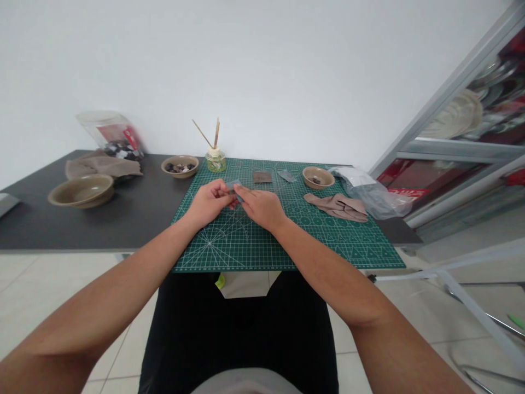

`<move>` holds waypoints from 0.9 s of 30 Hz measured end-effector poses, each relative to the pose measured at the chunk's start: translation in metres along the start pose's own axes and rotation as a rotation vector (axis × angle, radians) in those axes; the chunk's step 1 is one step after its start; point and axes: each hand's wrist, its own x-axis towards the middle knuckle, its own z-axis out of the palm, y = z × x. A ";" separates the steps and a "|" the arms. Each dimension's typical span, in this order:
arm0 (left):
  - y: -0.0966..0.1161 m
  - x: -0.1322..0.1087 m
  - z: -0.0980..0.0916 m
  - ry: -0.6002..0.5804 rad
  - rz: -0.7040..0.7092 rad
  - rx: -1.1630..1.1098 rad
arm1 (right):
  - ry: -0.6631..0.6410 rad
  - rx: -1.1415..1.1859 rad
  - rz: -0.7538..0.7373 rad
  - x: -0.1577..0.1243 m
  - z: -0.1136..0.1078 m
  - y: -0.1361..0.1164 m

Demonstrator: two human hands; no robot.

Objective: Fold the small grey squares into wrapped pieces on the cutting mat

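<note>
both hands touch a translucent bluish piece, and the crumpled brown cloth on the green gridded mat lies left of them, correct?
No: in the head view, the crumpled brown cloth on the green gridded mat lies right of the hands, not left.

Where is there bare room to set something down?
Bare: dark tabletop between the empty bowl and green cutting mat; the mat's front right, between right forearm and brown cloth. Crowded: around the right-hand bowl, near cloth and plastic bag.
</note>
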 end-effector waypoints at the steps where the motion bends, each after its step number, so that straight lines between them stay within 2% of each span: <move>1: 0.001 0.000 0.000 -0.002 0.000 -0.001 | 0.002 -0.002 0.003 0.000 0.000 0.000; 7: -0.001 0.001 0.000 -0.012 0.001 0.003 | 0.022 -0.015 -0.033 0.000 0.002 -0.001; 12: -0.001 0.001 0.000 0.002 0.010 -0.050 | 0.026 -0.035 0.003 0.000 0.002 0.001; 19: -0.001 0.001 -0.001 -0.008 0.001 0.010 | 0.003 -0.083 -0.039 -0.001 0.000 -0.002; 27: -0.004 0.000 -0.002 -0.010 0.022 -0.073 | 0.010 -0.049 -0.011 -0.001 -0.001 0.001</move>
